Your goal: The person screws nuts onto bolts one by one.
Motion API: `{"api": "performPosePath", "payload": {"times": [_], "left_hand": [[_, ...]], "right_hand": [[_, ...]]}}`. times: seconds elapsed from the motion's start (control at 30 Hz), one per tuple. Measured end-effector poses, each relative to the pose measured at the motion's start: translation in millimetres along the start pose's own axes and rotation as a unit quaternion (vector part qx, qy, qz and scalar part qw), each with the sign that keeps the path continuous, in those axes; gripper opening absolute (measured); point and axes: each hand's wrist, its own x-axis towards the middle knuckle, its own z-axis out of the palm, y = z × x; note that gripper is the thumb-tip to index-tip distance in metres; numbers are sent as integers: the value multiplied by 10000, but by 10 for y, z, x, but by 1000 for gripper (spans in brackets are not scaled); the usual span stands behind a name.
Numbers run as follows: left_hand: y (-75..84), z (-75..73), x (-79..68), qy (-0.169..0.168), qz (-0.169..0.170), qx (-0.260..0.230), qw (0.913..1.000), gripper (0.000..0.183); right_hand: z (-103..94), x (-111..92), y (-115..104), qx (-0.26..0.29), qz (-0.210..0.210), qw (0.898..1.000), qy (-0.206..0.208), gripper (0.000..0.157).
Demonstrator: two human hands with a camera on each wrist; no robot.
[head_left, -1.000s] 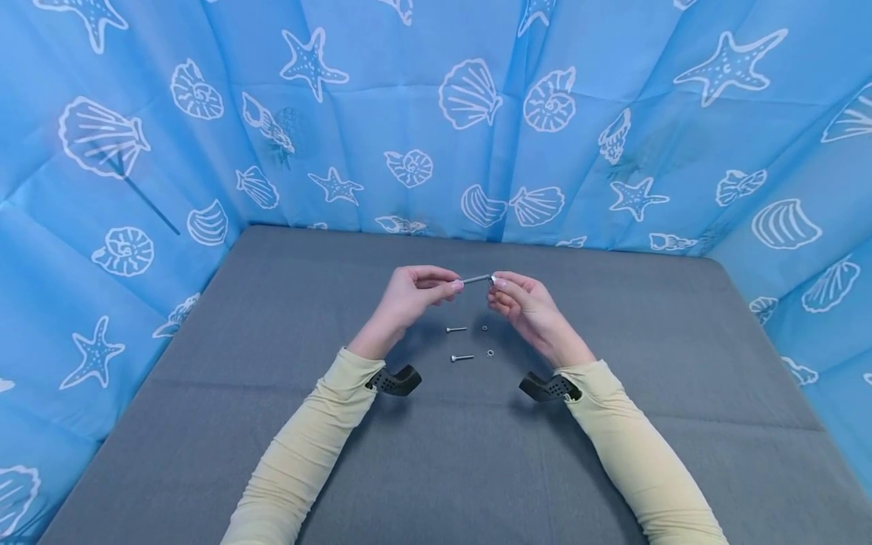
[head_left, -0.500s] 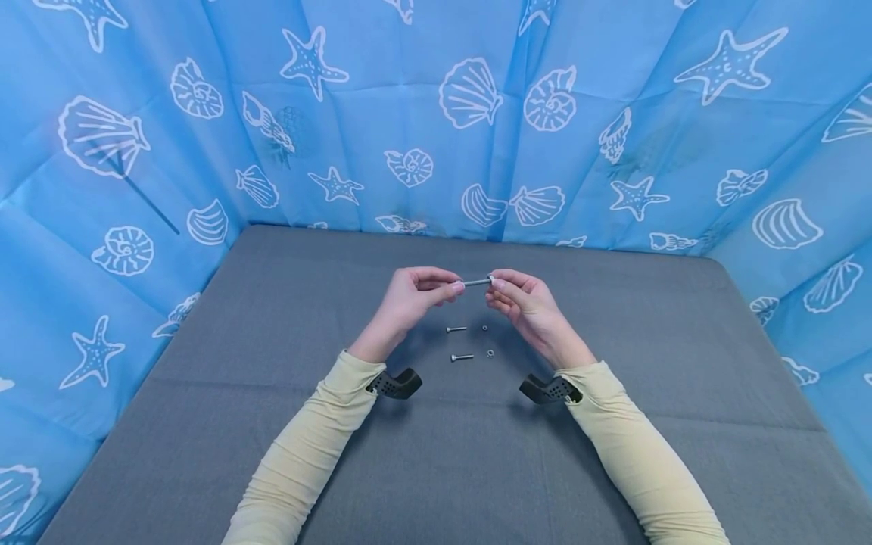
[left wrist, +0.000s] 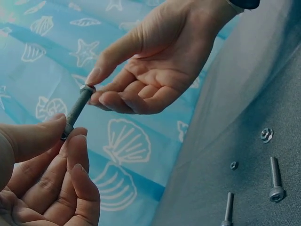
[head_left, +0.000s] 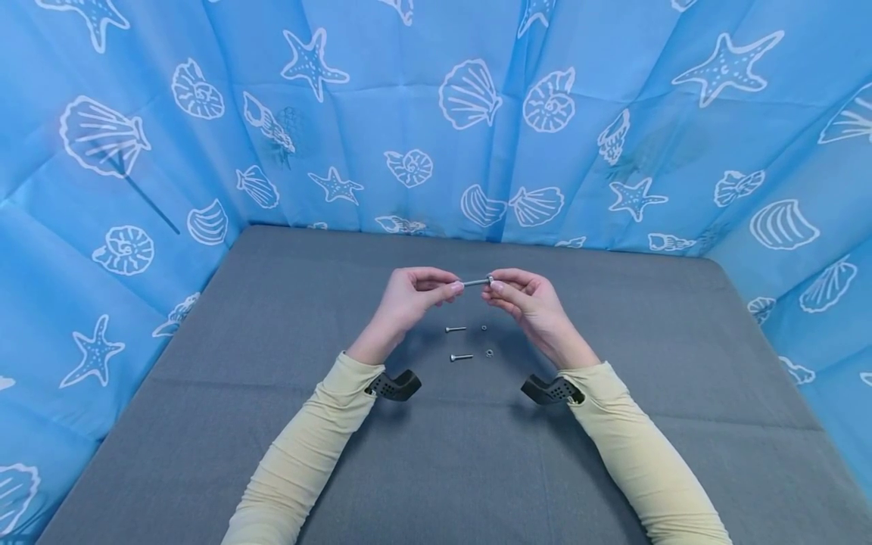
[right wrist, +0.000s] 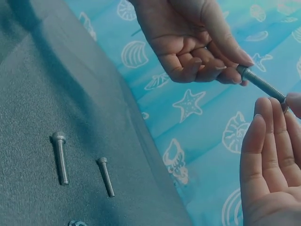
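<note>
A long metal bolt (head_left: 475,282) is held up above the grey surface between both hands. My left hand (head_left: 414,294) pinches it at its head end, thumb against fingertips. At the other end, my right hand (head_left: 534,304) pinches a hex nut (left wrist: 87,88), which sits at the bolt's threaded tip. In the left wrist view the right thumb lies on one side of the nut, with the other fingers loosely bent below. The right wrist view shows the bolt's round head (right wrist: 242,70) under the left thumb; the nut there is mostly hidden by the right fingers.
On the grey cloth-covered table (head_left: 436,454) lie a larger bolt (head_left: 461,357) and a smaller bolt (head_left: 456,329). Right of them are a larger nut (head_left: 489,353) and a smaller nut (head_left: 484,328). A blue curtain (head_left: 422,98) with shells and starfish hangs behind.
The bolt has gone from slightly slanted to nearly level. The right fingers have shifted a little around the nut; the left hand stays almost still.
</note>
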Motion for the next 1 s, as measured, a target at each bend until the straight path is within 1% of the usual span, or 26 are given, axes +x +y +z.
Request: {"api": "performPosePath", "payload": {"times": [0.13, 0.27, 0.33, 0.4, 0.53, 0.73, 0.9, 1.0], "left_hand": [[16, 9, -13, -36, 18, -11, 10000, 18], [13, 18, -15, -37, -63, -35, 10000, 19], [10, 21, -14, -27, -103, -43, 9999, 20], [6, 21, -11, -22, -111, -72, 9999, 20], [0, 21, -7, -44, 31, -111, 9999, 20], [-8, 25, -10, 8, 298, -302, 9991, 20], [-28, 25, -8, 45, 487, -228, 9985, 18], [-36, 26, -11, 57, 513, -217, 9984, 18]], "right_hand": [[3, -16, 0, -68, -72, 9999, 33, 19], [7, -29, -2, -90, -123, 9999, 43, 30], [8, -32, -1, -90, -141, 9998, 79, 31], [9, -35, -3, -98, -155, 9998, 114, 28], [27, -49, -20, -140, -216, 9995, 175, 23], [39, -52, -46, -463, -164, 9985, 252, 13], [16, -42, -46, -556, -225, 9981, 104, 22], [5, -37, -40, -585, -345, 9977, 29, 24]]}}
